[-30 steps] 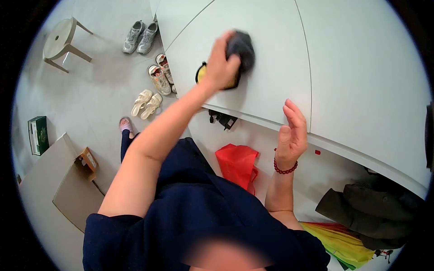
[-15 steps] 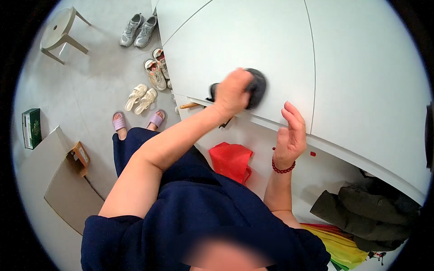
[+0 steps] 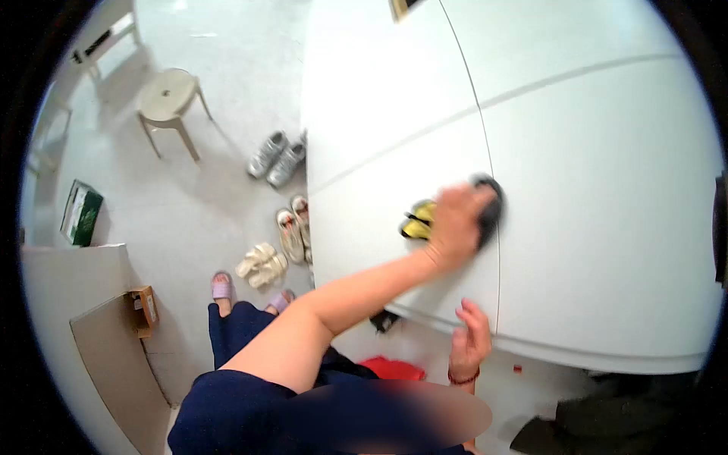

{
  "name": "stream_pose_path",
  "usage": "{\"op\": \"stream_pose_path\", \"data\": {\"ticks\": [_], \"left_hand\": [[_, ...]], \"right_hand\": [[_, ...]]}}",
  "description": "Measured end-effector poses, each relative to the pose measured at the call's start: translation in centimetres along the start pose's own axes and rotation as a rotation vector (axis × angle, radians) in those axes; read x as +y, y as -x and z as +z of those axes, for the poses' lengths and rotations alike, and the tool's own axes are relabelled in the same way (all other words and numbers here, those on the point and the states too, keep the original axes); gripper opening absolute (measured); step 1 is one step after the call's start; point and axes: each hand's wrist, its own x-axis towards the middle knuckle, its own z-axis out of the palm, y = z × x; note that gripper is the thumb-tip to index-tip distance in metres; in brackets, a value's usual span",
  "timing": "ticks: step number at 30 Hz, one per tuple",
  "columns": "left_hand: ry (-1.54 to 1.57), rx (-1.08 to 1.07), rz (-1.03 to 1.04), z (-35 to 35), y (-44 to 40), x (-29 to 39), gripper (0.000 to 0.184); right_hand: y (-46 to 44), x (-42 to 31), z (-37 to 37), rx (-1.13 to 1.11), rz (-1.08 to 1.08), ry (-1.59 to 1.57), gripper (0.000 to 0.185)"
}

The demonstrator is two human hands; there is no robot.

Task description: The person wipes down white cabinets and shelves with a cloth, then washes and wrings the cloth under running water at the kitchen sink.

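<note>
My left hand (image 3: 455, 227) reaches across and presses a dark rounded object (image 3: 491, 211) against the white panelled cabinet (image 3: 591, 212). Motion smears the fingers, which look wrapped over it. A yellow-and-black piece (image 3: 418, 220) shows at the wrist side of that hand; whether it belongs to the dark object I cannot tell. My right hand (image 3: 472, 337), with a dark red bead bracelet (image 3: 464, 377) at its wrist, is raised beside the cabinet's near edge. Its fingers are apart, slightly bent, and hold nothing.
Under the cabinet edge lie a red cloth or bag (image 3: 393, 369) and dark fabric (image 3: 599, 417). To the left, the floor has grey sneakers (image 3: 277, 159), cream sandals (image 3: 262, 265), a stool (image 3: 168, 95) and a green box (image 3: 82, 212). A cardboard box (image 3: 144, 311) stands nearer.
The view has shifted, showing more of the cabinet. My left hand has moved the dark object rightward to the panel seam. The yellow-and-black piece has come into sight. My right hand stays raised.
</note>
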Motion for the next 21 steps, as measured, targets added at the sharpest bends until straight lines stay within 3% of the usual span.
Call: {"op": "stream_pose_path", "data": {"ticks": [2, 5, 9, 11, 12, 13, 16, 17, 19, 21], "left_hand": [[0.019, -0.103, 0.151, -0.2, 1.2, 2.7, 0.056], [0.013, -0.108, 0.433, 0.7, 8.3, 1.3, 0.051], [0.006, -0.229, 0.528, -2.6, 14.1, -1.9, 0.048], [0.045, -0.475, 0.386, -3.8, 15.8, -6.1, 0.047], [0.033, -0.385, 0.297, -4.3, 15.1, -7.0, 0.046], [-0.030, -0.442, 0.117, -4.4, 14.9, -8.4, 0.042], [-0.250, 0.006, -0.467, -3.1, 12.3, -12.1, 0.032], [-0.264, -0.015, -0.856, -3.7, 9.8, -12.6, 0.029], [0.008, -0.075, -0.998, -5.6, 6.8, -15.7, 0.030], [0.185, -0.056, -0.952, -7.8, 4.5, -14.7, 0.029]], "right_hand": [[0.0, -0.3, 0.0, 0.032, 0.012, -0.070, 0.022], [0.0, 0.3, 0.1, 0.045, -0.037, -0.135, 0.022], [0.3, 1.5, -0.6, -0.036, -0.028, -0.366, 0.031], [0.3, 1.0, -0.6, -0.043, -0.020, -0.340, 0.036], [0.1, 0.6, -0.4, -0.033, -0.007, -0.334, 0.037], [0.1, 0.5, -0.2, -0.016, 0.005, -0.344, 0.034], [0.4, 0.2, 0.2, 0.033, 0.027, -0.363, 0.029], [0.2, -0.2, 0.3, 0.046, 0.019, -0.365, 0.030], [-0.2, -0.7, 0.2, 0.044, 0.003, -0.383, 0.030], [0.1, -1.0, 0.5, 0.022, 0.017, -0.429, 0.031]]}}
